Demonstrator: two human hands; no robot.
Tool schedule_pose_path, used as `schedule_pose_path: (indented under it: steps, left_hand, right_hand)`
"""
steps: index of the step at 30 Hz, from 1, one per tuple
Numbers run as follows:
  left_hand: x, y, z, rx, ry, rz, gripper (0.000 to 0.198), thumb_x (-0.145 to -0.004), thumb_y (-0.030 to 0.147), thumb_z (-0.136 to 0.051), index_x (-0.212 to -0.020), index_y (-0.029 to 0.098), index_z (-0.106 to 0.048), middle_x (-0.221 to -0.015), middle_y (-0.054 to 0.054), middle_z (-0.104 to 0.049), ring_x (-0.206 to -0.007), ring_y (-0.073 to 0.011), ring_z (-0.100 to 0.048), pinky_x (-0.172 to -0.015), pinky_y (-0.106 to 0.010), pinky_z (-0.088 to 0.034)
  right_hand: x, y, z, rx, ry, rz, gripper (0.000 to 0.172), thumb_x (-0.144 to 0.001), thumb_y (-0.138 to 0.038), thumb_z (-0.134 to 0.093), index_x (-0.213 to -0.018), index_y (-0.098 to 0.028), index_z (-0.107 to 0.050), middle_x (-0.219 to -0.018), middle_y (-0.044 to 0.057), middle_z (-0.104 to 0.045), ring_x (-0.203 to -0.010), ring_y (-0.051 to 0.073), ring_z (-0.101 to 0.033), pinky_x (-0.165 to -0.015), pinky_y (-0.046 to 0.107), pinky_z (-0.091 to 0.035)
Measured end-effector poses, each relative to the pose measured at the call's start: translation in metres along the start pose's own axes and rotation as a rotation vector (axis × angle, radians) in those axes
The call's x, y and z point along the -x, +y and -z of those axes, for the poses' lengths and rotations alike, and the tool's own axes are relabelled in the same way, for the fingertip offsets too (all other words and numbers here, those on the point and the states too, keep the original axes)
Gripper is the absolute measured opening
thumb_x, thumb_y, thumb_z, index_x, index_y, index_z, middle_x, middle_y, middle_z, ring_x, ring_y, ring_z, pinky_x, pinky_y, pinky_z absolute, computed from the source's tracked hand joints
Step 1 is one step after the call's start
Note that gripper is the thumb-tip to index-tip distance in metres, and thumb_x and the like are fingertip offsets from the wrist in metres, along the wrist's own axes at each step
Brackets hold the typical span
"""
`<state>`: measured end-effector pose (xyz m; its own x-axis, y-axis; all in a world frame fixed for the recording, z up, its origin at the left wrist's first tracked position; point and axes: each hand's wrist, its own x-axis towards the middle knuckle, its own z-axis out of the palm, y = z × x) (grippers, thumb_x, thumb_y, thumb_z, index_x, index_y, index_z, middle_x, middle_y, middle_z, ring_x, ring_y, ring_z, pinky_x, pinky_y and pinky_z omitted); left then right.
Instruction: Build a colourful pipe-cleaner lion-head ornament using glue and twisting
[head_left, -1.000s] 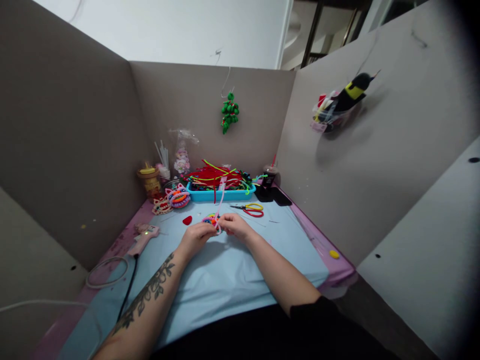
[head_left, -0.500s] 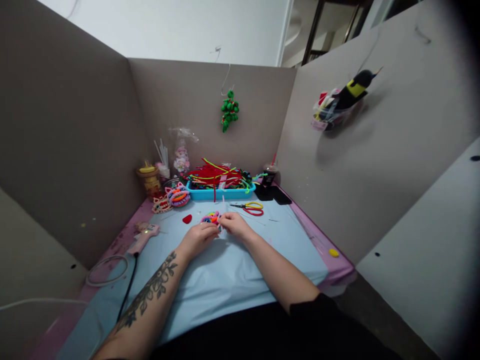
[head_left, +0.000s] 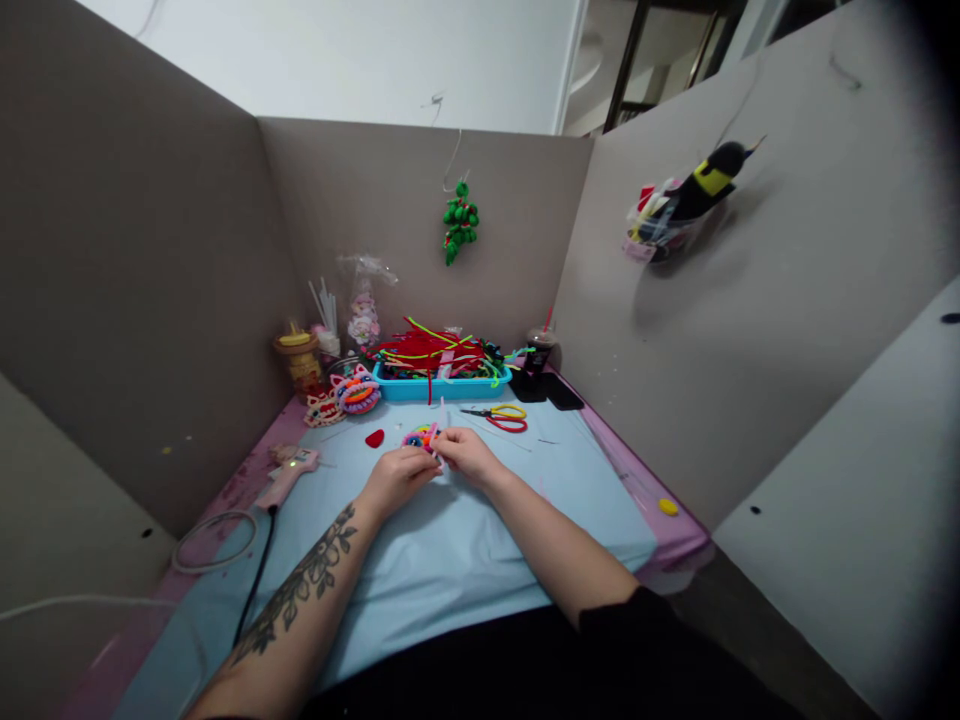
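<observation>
My left hand (head_left: 401, 475) is closed on a small multicoloured pipe-cleaner figure (head_left: 417, 439) with pink, orange, yellow and blue parts. Against its right side, my right hand (head_left: 463, 450) pinches a pale pink pipe cleaner (head_left: 441, 412), whose free end sticks up above the fingers. Much of the figure is hidden behind my fingers. A red heart-like piece (head_left: 374, 438) lies to the left of it on the light blue sheet (head_left: 480, 560). Pliers-like cutters (head_left: 504, 417) with yellow and red handles rest beyond my right hand.
A blue tray (head_left: 442, 389) heaped with pipe cleaners stands at the back. Two finished-looking pipe-cleaner faces (head_left: 357, 390) sit left of it. A pink glue gun (head_left: 289, 478) with a cord lies on the left. Dark flat pads (head_left: 561, 391) and a drink cup (head_left: 540, 345) are back right.
My right hand has shifted slightly left and down, close against my left fingers. The pale pink pipe cleaner's upright end now shows longer above the right fingers.
</observation>
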<state>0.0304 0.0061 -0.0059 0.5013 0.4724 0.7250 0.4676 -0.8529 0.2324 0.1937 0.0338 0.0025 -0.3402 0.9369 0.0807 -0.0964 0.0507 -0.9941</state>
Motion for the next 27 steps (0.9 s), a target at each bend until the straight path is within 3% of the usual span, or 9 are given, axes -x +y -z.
schedule_pose_path:
  steps: [12, 14, 18, 27]
  left_hand:
    - [0.002, -0.003, -0.002, -0.005, -0.052, 0.008, 0.014, -0.085, 0.022, -0.055, -0.083, 0.019, -0.068, -0.080, -0.006, -0.069, -0.075, -0.0141, -0.064, -0.068, -0.025, -0.052]
    - [0.002, -0.003, 0.000, 0.052, -0.038, 0.084, 0.014, -0.083, 0.025, -0.058, -0.092, 0.020, -0.068, -0.088, -0.006, -0.071, -0.079, -0.0151, -0.065, -0.070, -0.026, -0.053]
    - [0.000, -0.001, 0.005, 0.185, 0.002, 0.366, 0.032, -0.078, 0.032, -0.063, -0.107, 0.018, -0.063, -0.095, -0.007, -0.071, -0.079, -0.0167, -0.067, -0.060, -0.024, -0.054]
    - [-0.012, 0.007, 0.008, 0.308, 0.004, 0.657, 0.026, -0.078, 0.034, -0.057, -0.070, 0.013, -0.068, -0.065, -0.005, -0.067, -0.061, -0.0156, -0.060, -0.052, -0.022, -0.044]
  right_hand:
    - [-0.001, 0.002, 0.001, 0.065, 0.016, 0.015, 0.021, -0.066, -0.033, -0.063, -0.057, -0.017, -0.053, -0.043, -0.007, -0.043, -0.039, 0.006, -0.031, -0.040, 0.021, -0.021]
    - [-0.003, 0.002, 0.003, 0.079, 0.051, 0.048, 0.023, -0.067, -0.035, -0.063, -0.057, -0.017, -0.053, -0.044, -0.006, -0.044, -0.040, 0.006, -0.032, -0.041, 0.021, -0.023]
    - [-0.004, 0.001, 0.009, 0.112, 0.135, 0.134, 0.027, -0.069, -0.039, -0.063, -0.056, -0.017, -0.052, -0.045, -0.006, -0.043, -0.044, 0.007, -0.035, -0.045, 0.021, -0.028]
    - [0.001, 0.002, -0.002, 0.263, 0.059, 0.304, 0.026, -0.076, -0.037, -0.060, -0.060, -0.016, -0.058, -0.058, -0.001, -0.053, -0.060, 0.012, -0.047, -0.059, 0.023, -0.038]
